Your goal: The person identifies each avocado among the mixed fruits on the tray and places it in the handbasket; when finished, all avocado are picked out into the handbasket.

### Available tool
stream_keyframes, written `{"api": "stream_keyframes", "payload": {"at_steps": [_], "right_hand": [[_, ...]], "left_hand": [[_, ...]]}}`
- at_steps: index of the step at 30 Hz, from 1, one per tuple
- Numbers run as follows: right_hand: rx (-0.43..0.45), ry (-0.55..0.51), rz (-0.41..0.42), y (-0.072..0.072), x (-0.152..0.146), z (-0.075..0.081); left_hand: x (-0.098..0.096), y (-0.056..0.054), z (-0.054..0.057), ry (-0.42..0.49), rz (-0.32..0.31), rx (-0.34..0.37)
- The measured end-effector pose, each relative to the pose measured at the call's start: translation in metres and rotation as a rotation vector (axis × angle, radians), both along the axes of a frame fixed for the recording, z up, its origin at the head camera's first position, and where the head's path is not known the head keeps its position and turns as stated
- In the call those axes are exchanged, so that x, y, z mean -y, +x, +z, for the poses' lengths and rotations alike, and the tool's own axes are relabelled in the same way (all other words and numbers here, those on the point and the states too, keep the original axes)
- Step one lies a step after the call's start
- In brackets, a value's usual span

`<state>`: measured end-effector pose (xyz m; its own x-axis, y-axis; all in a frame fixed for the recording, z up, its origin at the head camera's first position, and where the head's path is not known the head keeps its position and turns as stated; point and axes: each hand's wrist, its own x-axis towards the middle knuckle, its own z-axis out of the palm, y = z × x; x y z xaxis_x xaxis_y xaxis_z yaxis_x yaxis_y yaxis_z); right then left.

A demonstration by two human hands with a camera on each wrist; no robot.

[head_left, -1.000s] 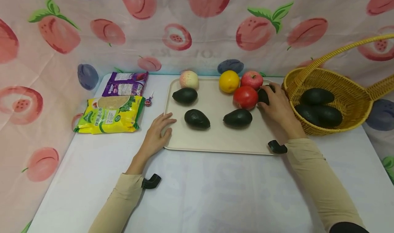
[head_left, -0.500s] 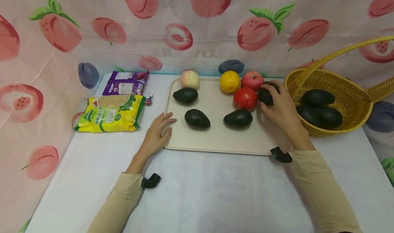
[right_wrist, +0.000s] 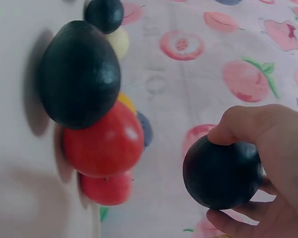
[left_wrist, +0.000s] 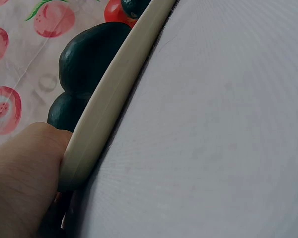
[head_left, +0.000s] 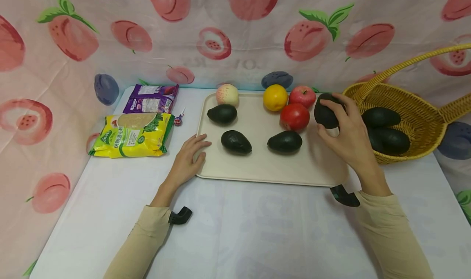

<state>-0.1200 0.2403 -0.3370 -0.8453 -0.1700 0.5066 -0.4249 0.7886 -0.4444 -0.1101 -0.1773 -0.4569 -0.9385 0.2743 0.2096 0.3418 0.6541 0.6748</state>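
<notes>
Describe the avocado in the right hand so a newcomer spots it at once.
Find the cream tray, then its right end, beside the yellow basket. There the right hand pinches the avocado. Of all the avocados, only this one is in a hand.

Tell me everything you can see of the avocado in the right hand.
The avocado is dark, nearly black, with a smooth-looking skin that seems firm and whole. It looks oval from the head view, rounder from the right wrist. The thumb and fingers of the right hand grip it, partly covering it. It is held apart from the tray, between the pink-red apple and the basket.
</notes>
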Motion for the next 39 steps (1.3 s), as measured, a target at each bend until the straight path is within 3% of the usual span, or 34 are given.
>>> {"api": "stream_keyframes", "payload": {"at_steps": [9, 15, 22, 28, 33, 39], "right_hand": [[-0.021, -0.069, 0.007, 0.015, -0.008, 0.013], [-0.084, -0.174, 0.006, 0.024, -0.017, 0.020], [-0.078, -0.300, -0.013, 0.042, -0.026, 0.036], [-0.076, -0.308, -0.010, 0.046, -0.053, 0.024], [-0.053, -0.344, -0.004, 0.050, -0.057, 0.028], [-0.038, -0.376, -0.024, 0.041, -0.074, 0.015]], "left_hand": [[0.001, 0.000, -0.001, -0.009, 0.000, 0.001], [0.001, 0.000, 0.001, -0.010, 0.000, 0.011], [0.000, -0.001, 0.001, -0.006, -0.005, 0.017], [0.000, -0.001, 0.001, -0.010, -0.006, 0.009], [0.001, 0.000, 0.001, -0.012, -0.001, 0.010], [0.000, 0.000, 0.000, -0.004, -0.002, 0.000]]}}
